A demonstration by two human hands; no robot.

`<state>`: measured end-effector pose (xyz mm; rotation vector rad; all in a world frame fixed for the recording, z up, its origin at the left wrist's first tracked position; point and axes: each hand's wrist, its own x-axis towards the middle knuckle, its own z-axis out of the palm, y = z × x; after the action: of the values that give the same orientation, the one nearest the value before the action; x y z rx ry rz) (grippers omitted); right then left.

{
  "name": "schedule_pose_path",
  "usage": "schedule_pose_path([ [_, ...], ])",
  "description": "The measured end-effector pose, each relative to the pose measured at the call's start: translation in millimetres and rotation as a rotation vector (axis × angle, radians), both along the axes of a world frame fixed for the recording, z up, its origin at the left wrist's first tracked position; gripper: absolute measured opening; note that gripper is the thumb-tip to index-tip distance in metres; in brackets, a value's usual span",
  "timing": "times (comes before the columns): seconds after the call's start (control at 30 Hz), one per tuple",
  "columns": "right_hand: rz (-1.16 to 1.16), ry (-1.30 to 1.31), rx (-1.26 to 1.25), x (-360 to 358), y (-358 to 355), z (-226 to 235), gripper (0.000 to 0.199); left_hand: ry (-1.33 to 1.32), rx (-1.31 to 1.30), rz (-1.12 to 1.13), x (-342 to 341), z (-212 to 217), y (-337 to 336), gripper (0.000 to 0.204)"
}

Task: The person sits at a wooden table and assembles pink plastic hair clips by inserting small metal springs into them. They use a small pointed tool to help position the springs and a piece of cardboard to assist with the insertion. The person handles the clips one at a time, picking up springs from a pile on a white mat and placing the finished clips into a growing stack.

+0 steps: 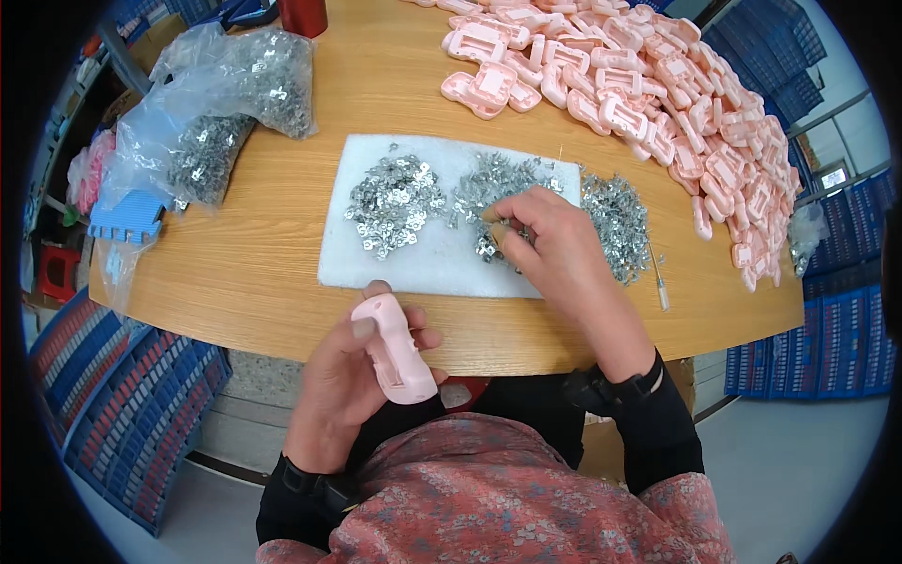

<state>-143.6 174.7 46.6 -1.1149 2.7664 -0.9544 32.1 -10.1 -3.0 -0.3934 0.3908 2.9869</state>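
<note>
In my left hand [343,376] is a pink plastic housing [395,350] with a long rectangular opening, held tilted just off the table's front edge. My right hand [550,240] reaches over the middle pile of small metal pieces [493,179], thumb and forefinger close together. Whatever lies between those fingertips is too small to make out. To the left, flat metal plates with holes [395,202] are heaped on the same white foam sheet [362,268]. A third pile of small metal parts [615,226] sits at the sheet's right edge, partly behind my right hand.
A large heap of pink housings [658,103] covers the table's far right. Clear bags of metal parts [272,85] and a blue foam piece [127,216] lie at the left. A thin white-handled tool [661,287] rests right of my hand. Blue racks [141,404] stand beyond the table.
</note>
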Motion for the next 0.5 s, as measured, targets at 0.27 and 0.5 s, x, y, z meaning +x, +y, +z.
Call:
schedule_pose_path([
  [0.27, 0.079, 0.239, 0.175, -8.2, -30.2, -9.1, 0.01, 0.119, -0.148, -0.112, 3.0, -8.2, -14.6, 0.056],
  [0.5, 0.093, 0.205, 0.234, -7.1, -31.1, -11.4, 0.011, 0.173, 0.019, -0.118, -3.7, -4.0, -15.6, 0.082],
])
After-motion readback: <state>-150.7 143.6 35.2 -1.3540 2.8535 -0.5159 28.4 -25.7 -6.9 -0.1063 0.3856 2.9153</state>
